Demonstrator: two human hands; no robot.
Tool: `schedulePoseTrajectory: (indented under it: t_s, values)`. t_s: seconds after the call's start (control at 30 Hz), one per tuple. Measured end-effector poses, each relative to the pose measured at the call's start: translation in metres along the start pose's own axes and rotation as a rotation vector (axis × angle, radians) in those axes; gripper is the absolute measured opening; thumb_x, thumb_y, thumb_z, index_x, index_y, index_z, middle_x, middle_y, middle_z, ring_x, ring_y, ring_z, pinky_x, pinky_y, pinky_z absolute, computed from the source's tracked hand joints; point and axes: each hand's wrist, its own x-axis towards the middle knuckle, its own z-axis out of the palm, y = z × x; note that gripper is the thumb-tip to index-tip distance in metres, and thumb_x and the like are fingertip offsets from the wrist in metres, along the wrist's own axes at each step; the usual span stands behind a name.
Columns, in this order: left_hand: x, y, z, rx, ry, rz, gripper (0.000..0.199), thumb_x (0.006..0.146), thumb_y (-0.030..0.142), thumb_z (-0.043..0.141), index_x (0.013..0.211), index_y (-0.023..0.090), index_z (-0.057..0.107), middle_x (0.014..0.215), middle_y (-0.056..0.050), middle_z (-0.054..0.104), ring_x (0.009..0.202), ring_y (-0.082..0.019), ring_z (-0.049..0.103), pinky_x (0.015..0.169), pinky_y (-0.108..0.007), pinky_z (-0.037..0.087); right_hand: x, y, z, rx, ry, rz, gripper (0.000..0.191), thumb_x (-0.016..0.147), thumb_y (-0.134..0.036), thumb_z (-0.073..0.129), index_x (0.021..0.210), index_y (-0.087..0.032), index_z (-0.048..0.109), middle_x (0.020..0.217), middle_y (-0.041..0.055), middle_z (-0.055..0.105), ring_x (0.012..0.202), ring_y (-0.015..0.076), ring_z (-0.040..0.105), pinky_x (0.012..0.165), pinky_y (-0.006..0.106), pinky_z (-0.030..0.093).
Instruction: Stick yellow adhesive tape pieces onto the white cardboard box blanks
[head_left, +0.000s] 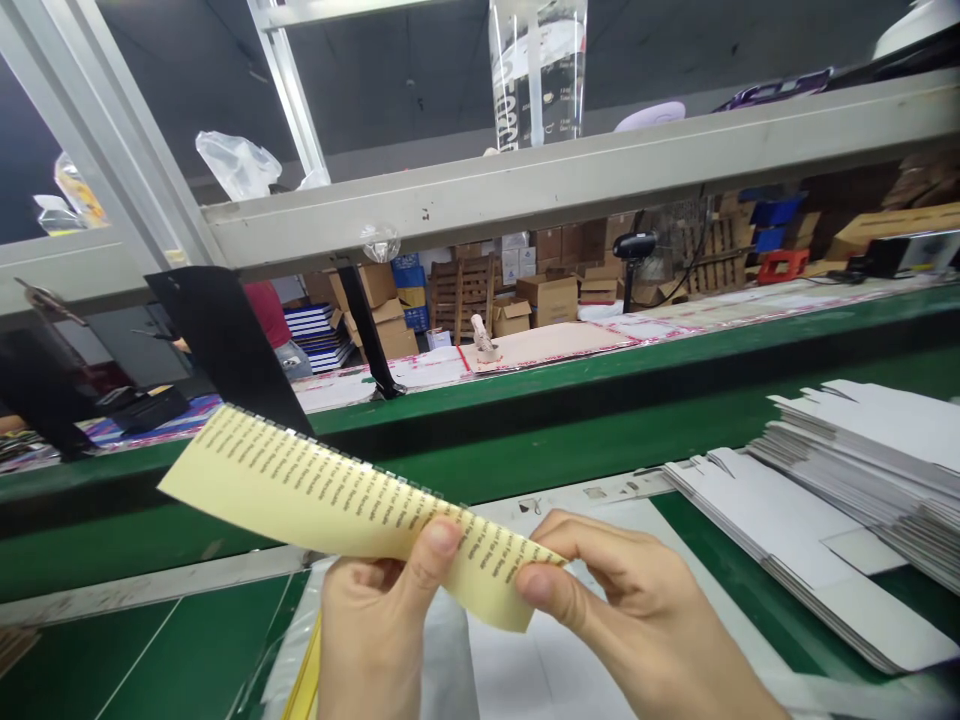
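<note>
Reading from the left of the view, a black upright panel (225, 340) is standing behind the green-topped bench (525, 435), with cardboard boxes (375, 310) stacked in the distance. The left hand (371, 625) is grasping the pale yellow printed sheet (315, 490) near its lower middle, its thumb pressing on the printed face and its other fingers hidden behind the paper. The sheet is extending up and to the left from the hands, held in the air above the bench and bowing along its length, which suggests a light, thin, flexible stock that is likely to crease under a hard pinch. A row of small dark marks is running along its upper edge; their nature cannot be determined at this resolution. The right hand (622, 610) is pinching the sheet's right end between thumb and fingers, so both hands are closed on it; that end and the middle are serving as suitable hold points. Farther right, a stack of white die-cut cardboard blanks (862, 470) is lying on the bench, apart from the hands.
</note>
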Motion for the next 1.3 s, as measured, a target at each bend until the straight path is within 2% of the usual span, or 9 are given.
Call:
schedulePoseTrajectory:
  t_s: [0.13, 0.3, 0.4, 0.53, 0.6, 0.77, 0.93, 1.17, 1.3]
  values:
    - [-0.005, 0.007, 0.005, 0.039, -0.166, 0.001, 0.029, 0.051, 0.036, 0.076, 0.067, 0.014, 0.068, 0.063, -0.006, 0.068, 0.058, -0.02, 0.063, 0.05, -0.023, 0.051, -0.001, -0.004, -0.004, -0.029, -0.093, 0.036, 0.033, 0.082, -0.039, 0.046, 0.059, -0.017, 0.053, 0.059, -0.0028, 0.049, 0.059, 0.0094, 0.048, 0.055, 0.019, 0.036]
    - [-0.01, 0.012, 0.006, 0.168, -0.261, -0.001, 0.024, 0.065, 0.035, 0.067, 0.055, 0.013, 0.064, 0.048, -0.005, 0.063, 0.048, -0.017, 0.059, 0.046, -0.022, 0.047, -0.001, -0.001, 0.001, 0.087, -0.26, 0.099, 0.041, 0.086, -0.044, 0.036, 0.059, -0.016, 0.052, 0.057, -0.0014, 0.051, 0.058, 0.0099, 0.05, 0.055, 0.019, 0.036]
    - [-0.009, 0.012, 0.004, 0.165, -0.197, -0.014, 0.023, 0.062, 0.036, 0.069, 0.056, 0.014, 0.065, 0.049, -0.004, 0.062, 0.05, -0.016, 0.058, 0.046, -0.02, 0.045, -0.001, 0.002, 0.005, 0.105, -0.244, 0.09, 0.044, 0.084, -0.048, 0.035, 0.059, -0.016, 0.052, 0.059, -0.0007, 0.05, 0.059, 0.0108, 0.049, 0.056, 0.02, 0.037]
    - [-0.009, 0.013, 0.007, 0.208, -0.029, 0.007, 0.026, 0.052, 0.038, 0.074, 0.058, 0.014, 0.066, 0.053, -0.002, 0.064, 0.054, -0.015, 0.058, 0.047, -0.018, 0.046, -0.001, 0.0, 0.004, 0.012, 0.008, 0.01, 0.031, 0.063, -0.048, 0.065, 0.069, -0.02, 0.054, 0.067, -0.0025, 0.051, 0.065, 0.0124, 0.047, 0.06, 0.021, 0.038]
    - [-0.011, 0.014, 0.011, 0.217, 0.009, 0.014, 0.025, 0.049, 0.037, 0.075, 0.056, 0.015, 0.066, 0.052, -0.001, 0.064, 0.052, -0.014, 0.058, 0.047, -0.017, 0.047, -0.001, -0.003, 0.002, -0.022, 0.044, 0.001, 0.028, 0.061, -0.043, 0.069, 0.067, -0.02, 0.054, 0.066, -0.0032, 0.051, 0.065, 0.0119, 0.047, 0.06, 0.021, 0.038]
    - [-0.015, 0.015, 0.018, 0.187, 0.044, 0.074, 0.015, 0.046, 0.028, 0.076, 0.049, 0.018, 0.066, 0.048, 0.002, 0.065, 0.048, -0.011, 0.058, 0.045, -0.012, 0.045, -0.001, -0.008, -0.002, -0.055, 0.024, 0.035, 0.017, 0.07, -0.034, 0.063, 0.062, -0.019, 0.057, 0.062, -0.0026, 0.053, 0.061, 0.0114, 0.05, 0.058, 0.021, 0.039]
    - [-0.014, 0.014, 0.018, 0.185, 0.019, 0.1, 0.008, 0.047, 0.024, 0.075, 0.047, 0.021, 0.067, 0.048, 0.003, 0.065, 0.049, -0.009, 0.058, 0.046, -0.01, 0.044, -0.002, -0.008, -0.002, -0.052, 0.023, 0.021, 0.019, 0.075, -0.032, 0.058, 0.06, -0.019, 0.058, 0.062, -0.0015, 0.056, 0.06, 0.0118, 0.052, 0.057, 0.021, 0.04]
    - [-0.012, 0.009, 0.015, 0.124, 0.008, 0.079, 0.015, 0.041, 0.021, 0.079, 0.05, 0.024, 0.068, 0.051, 0.006, 0.064, 0.051, -0.009, 0.057, 0.052, -0.012, 0.046, -0.002, -0.011, -0.004, 0.027, -0.031, 0.105, 0.013, 0.074, -0.03, 0.056, 0.066, -0.019, 0.055, 0.065, -0.0013, 0.053, 0.066, 0.0124, 0.05, 0.059, 0.022, 0.041]
    - [-0.009, 0.005, 0.01, 0.134, -0.074, 0.078, 0.015, 0.043, 0.021, 0.079, 0.05, 0.02, 0.066, 0.051, 0.003, 0.061, 0.054, -0.011, 0.054, 0.051, -0.014, 0.044, 0.0, -0.015, -0.007, 0.1, -0.084, 0.15, 0.011, 0.071, -0.028, 0.059, 0.069, -0.018, 0.055, 0.068, -0.0009, 0.054, 0.068, 0.0127, 0.05, 0.06, 0.022, 0.041]
